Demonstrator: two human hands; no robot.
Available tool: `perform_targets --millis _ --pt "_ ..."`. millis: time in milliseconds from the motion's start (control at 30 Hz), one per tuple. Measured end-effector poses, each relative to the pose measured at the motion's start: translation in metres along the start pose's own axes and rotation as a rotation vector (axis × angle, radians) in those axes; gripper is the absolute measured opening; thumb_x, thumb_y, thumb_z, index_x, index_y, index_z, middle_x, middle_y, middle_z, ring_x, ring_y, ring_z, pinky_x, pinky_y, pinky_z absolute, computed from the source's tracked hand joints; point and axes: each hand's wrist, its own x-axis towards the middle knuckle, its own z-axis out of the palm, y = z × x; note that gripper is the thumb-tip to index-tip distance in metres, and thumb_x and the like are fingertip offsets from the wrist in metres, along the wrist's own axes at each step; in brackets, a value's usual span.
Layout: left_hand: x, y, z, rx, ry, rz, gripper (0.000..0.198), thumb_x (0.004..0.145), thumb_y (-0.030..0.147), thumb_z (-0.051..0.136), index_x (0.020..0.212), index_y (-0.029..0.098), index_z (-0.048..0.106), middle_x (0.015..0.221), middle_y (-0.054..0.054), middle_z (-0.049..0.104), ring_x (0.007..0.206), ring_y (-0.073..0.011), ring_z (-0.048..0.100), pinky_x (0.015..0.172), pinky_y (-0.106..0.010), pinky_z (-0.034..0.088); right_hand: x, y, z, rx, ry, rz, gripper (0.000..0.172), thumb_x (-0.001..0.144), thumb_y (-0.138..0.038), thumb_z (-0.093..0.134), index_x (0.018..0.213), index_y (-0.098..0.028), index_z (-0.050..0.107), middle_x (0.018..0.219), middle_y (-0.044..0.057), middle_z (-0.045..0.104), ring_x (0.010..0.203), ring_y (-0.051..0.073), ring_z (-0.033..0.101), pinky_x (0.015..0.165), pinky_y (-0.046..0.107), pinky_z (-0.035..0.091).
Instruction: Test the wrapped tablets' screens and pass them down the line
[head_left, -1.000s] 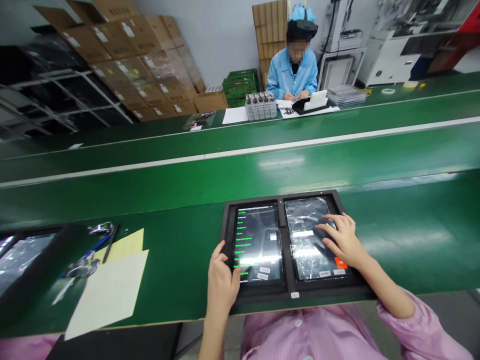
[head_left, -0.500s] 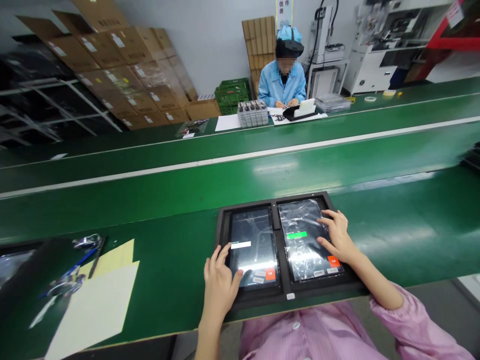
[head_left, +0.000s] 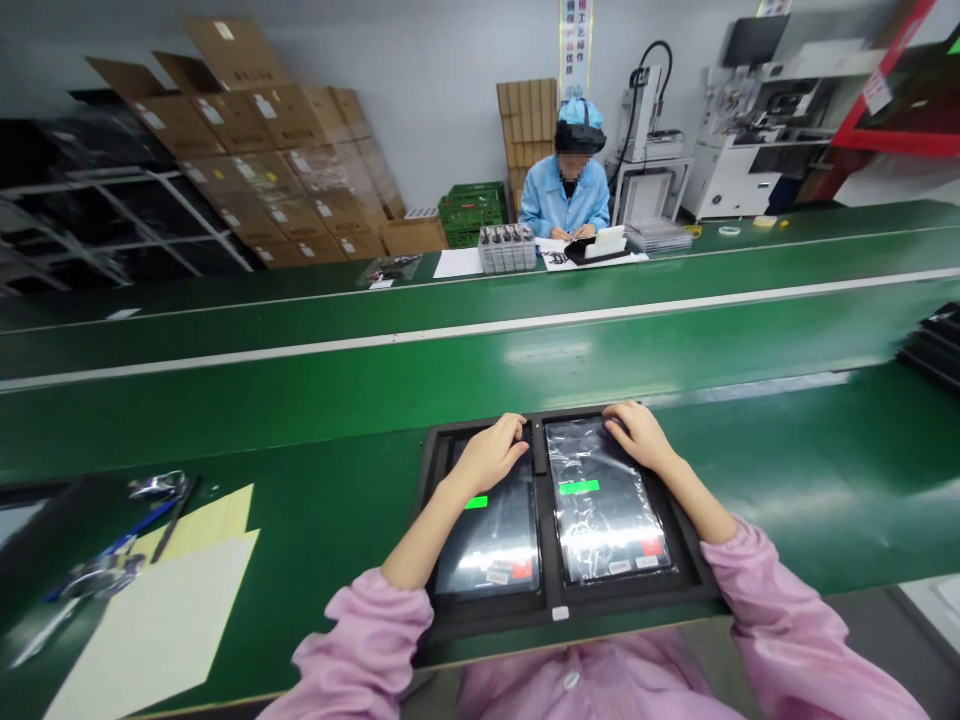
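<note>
- From the head view we see a long glossy green workbench (head_left: 787, 470) with white stripes running across it, brown cardboard boxes (head_left: 285, 170) stacked against the grey back wall, and a person in a light blue coat (head_left: 566, 195) seated at the far side beside white machines (head_left: 757, 160).
- On the bench to our left lie pale yellow paper sheets (head_left: 165, 620) and a blue pen (head_left: 112, 548).
- A black two-slot tray (head_left: 555, 590) sits at the near edge of the bench, directly in front of us; it holds two black tablets side by side.
- The left tablet (head_left: 491, 545) and the film-wrapped right tablet (head_left: 604, 515) each show a lit screen with a green bar and a red button low down.
- Our left hand (head_left: 491, 455) rests curled, fingers bent, on the left tablet's top edge, holding nothing that we can see.
- Our right hand (head_left: 634, 435) lies likewise on the right tablet's top edge, fingers curled down.
</note>
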Motion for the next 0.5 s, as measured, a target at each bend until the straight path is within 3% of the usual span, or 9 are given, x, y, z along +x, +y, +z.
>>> perform_targets --millis 133,267,333,400,500 --pt "0.008 -0.003 0.022 0.026 0.017 0.092 0.017 0.094 0.038 0.041 0.098 0.023 0.048 0.092 -0.005 0.063 0.092 -0.025 0.064 0.098 -0.048 0.046 -0.008 -0.004 -0.002 -0.054 -0.061 -0.04 0.019 0.098 -0.026 0.046 0.105 -0.019 0.062 0.102 0.012 0.069 0.099 0.028 0.058 0.091 0.042 0.042" --pt "-0.002 -0.015 0.021 0.047 0.029 0.124 0.029 0.097 0.048 0.034 0.086 0.024 0.045 0.079 -0.003 0.06 0.074 -0.0235 0.061 0.076 -0.04 0.05 -0.007 -0.008 -0.002 -0.114 -0.105 -0.068 0.016 0.1 -0.029 0.049 0.098 -0.02 0.063 0.096 0.01 0.069 0.096 0.026 0.058 0.091 0.041 0.039" --pt "-0.005 -0.021 0.017 0.052 0.045 0.113 0.034 0.098 0.051 0.03 0.083 0.024 0.044 0.071 -0.001 0.057 0.068 -0.0223 0.058 0.074 -0.039 0.049 -0.007 -0.008 -0.002 -0.102 -0.118 -0.104 0.022 0.101 -0.031 0.047 0.091 -0.02 0.063 0.086 0.009 0.067 0.087 0.025 0.058 0.085 0.039 0.039" --pt "-0.006 -0.024 0.015 0.045 0.083 0.109 0.038 0.098 0.055 0.027 0.082 0.024 0.044 0.071 -0.002 0.057 0.069 -0.0225 0.058 0.077 -0.04 0.049 -0.009 -0.008 -0.003 -0.072 -0.108 -0.127 0.027 0.102 -0.032 0.044 0.088 -0.02 0.063 0.081 0.008 0.066 0.082 0.024 0.057 0.081 0.038 0.039" --pt "-0.005 -0.027 0.016 -0.01 0.112 0.129 0.044 0.098 0.058 0.023 0.088 0.023 0.047 0.088 -0.008 0.064 0.086 -0.0258 0.064 0.083 -0.044 0.051 -0.01 -0.007 -0.004 -0.039 -0.068 -0.09 0.026 0.102 -0.033 0.042 0.096 -0.02 0.064 0.091 0.01 0.069 0.089 0.026 0.056 0.082 0.039 0.04"
